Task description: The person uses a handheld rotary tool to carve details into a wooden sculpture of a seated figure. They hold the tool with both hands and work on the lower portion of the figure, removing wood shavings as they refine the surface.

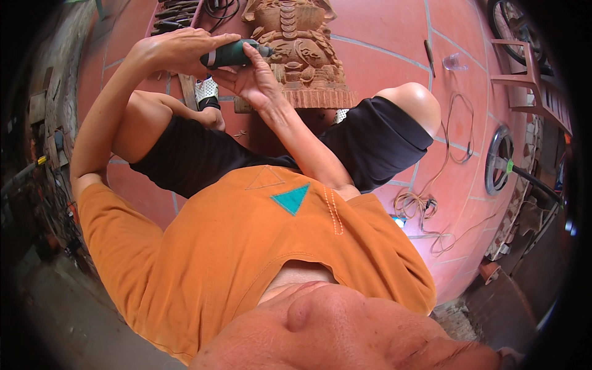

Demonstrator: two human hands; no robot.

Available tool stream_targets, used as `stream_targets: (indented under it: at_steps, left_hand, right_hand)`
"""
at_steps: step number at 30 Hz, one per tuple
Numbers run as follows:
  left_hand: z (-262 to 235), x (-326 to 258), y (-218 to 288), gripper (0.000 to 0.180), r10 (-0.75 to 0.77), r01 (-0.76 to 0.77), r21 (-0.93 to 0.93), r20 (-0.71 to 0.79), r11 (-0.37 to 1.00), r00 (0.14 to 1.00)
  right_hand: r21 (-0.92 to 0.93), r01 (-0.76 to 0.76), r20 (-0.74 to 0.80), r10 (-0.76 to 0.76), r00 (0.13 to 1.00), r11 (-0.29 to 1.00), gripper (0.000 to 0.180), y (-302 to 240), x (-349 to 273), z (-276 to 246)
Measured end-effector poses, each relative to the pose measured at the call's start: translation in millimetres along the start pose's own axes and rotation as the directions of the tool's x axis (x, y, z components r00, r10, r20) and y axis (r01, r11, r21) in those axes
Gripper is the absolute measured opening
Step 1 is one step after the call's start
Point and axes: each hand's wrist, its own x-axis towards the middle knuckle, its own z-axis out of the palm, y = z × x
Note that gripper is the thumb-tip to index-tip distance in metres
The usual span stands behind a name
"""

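Observation:
Both my hands are on a dark green handheld rotary tool with a black body end and a grey nose. My left hand grips its rear, fingers laid over the top. Nearer its front, the thumb and fingers of my right hand close around the body from below. The nose points right, at a brown carved wooden figure standing on the floor between my legs. I cannot tell whether the tip touches the wood. Relief carving covers the figure, above a ridged base.
Carving tools lie in a pink tray at the far left, beside a black cable. On the tiles to the right are a slim tool, a clear cup and an orange cord. A pink chair and black wheel stand farther right.

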Motion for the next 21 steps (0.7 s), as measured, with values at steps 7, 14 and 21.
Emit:
stream_targets:
  at_steps: [7, 14, 21]
  left_hand:
    - [9.9, 7.4, -6.3, 0.091, 0.092, -0.091, 0.014, -0.151, 0.996, 0.984]
    - [-6.0, 12.5, 13.8, 0.081, 0.06, -0.053, 0.069, -0.104, 0.996, 0.993]
    - [-7.6, 16.9, 18.9, 0.078, 0.045, -0.034, 0.105, -0.104, 0.994, 0.994]
  right_hand:
    - [0.0, 0.01, 0.0, -0.01, 1.0, 1.0, 0.05, -9.6, -6.4, 2.9]
    - [-0.004, 0.039, -0.022, -0.039, 0.999, 0.999, 0.05, -12.8, -5.0, -3.8]
    - [-0.025, 0.078, -0.056, -0.08, 0.995, 0.997, 0.062, -13.8, -4.6, -2.7]
